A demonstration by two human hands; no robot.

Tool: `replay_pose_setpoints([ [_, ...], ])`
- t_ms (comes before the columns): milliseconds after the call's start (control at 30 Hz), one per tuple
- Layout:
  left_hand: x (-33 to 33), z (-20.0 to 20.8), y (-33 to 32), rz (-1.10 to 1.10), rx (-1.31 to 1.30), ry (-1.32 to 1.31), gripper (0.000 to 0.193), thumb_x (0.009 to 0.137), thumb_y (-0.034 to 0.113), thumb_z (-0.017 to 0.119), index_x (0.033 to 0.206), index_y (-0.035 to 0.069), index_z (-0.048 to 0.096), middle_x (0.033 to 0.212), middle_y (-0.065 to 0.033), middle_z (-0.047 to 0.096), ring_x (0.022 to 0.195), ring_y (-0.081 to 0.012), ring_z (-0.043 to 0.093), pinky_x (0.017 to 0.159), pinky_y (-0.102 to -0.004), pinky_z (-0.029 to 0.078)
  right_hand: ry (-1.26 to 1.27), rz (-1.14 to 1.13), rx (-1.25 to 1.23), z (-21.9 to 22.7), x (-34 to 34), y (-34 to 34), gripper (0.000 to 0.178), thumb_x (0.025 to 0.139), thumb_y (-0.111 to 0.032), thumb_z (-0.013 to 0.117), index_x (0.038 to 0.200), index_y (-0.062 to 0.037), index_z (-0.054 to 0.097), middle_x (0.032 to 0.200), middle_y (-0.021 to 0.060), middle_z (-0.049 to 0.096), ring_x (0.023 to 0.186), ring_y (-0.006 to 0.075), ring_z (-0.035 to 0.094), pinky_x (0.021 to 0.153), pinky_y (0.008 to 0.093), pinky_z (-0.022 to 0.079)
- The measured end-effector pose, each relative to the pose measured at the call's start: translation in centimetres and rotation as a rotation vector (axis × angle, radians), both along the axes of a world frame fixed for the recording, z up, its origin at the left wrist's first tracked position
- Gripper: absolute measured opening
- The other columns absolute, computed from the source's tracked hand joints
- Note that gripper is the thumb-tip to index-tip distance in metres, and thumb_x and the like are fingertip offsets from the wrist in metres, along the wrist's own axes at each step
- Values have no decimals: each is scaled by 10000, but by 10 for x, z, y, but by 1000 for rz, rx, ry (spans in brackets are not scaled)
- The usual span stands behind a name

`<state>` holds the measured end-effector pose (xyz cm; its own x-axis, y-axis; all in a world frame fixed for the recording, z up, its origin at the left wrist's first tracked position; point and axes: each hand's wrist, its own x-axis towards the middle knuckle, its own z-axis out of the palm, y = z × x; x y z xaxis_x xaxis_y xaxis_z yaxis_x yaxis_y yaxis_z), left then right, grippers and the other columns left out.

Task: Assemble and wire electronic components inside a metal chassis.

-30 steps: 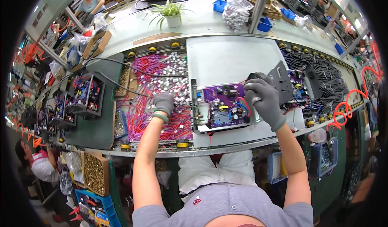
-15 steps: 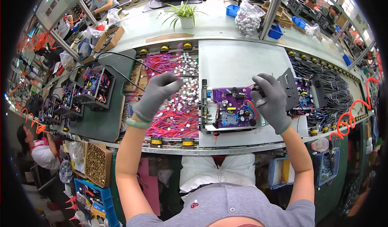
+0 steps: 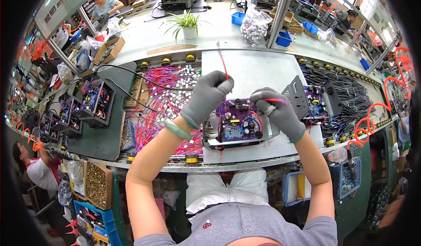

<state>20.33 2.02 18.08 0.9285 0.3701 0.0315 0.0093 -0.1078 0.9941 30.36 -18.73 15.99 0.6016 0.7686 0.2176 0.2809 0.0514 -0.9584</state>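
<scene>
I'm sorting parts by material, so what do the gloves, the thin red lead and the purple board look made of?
The gloves on the left hand and right hand look like grey knitted fabric, matte. The red lead looks like plastic-insulated wire, thin and slightly glossy. The purple board seems a rigid lacquered circuit board carrying components; its core cannot be told.

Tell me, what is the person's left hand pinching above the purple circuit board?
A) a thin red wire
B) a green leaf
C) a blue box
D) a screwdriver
A: the gloved left hand pinches a thin red wire that sticks up from its fingertips, above the purple circuit board.
</scene>
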Motion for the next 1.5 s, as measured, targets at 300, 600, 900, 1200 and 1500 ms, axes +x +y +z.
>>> replay_pose_setpoints([
  [300, 19, -39, -8, -357, 750, 155, 197, 871, 232, 612, 1027, 129, 673, 859, -153, 705, 845, -337, 685, 789, -427, 533, -521, 30, -139, -21, 11, 5, 190, 813, -64, 716, 998, -105, 728, 913, 97, 709, 807, 269, 692, 729, 343, 552],
  [600, 21, -36, -10, -443, 828, 258, 206, 845, 261, 654, 1000, 138, 714, 819, -132, 700, 783, -321, 686, 734, -411, 537, -666, -14, -294, -18, 9, 3, 206, 778, -136, 750, 981, -126, 721, 896, 105, 709, 807, 306, 690, 707, 380, 552],
  [900, 24, -34, -9, -470, 841, 287, 233, 830, 291, 660, 999, 143, 724, 793, -145, 689, 765, -327, 677, 716, -417, 529, -641, -15, -288, -23, 10, 4, 189, 813, -154, 719, 1001, -141, 712, 896, 103, 705, 833, 304, 690, 716, 381, 547],
  [1200, 21, -37, -8, -470, 896, 255, 189, 840, 289, 675, 948, 146, 732, 882, -102, 703, 804, -308, 680, 748, -397, 538, -956, 115, -489, -3, 23, 10, 190, 729, -134, 761, 907, -180, 709, 996, 36, 633, 1015, 282, 604, 829, 396, 502],
  [1500, 20, -42, -11, -482, 890, 217, 160, 814, 268, 695, 906, 142, 732, 907, -81, 707, 831, -302, 683, 766, -393, 542, -1341, 366, -639, -3, 27, 10, 101, 778, -177, 668, 860, -117, 672, 946, 36, 640, 956, 235, 625, 853, 382, 492],
])
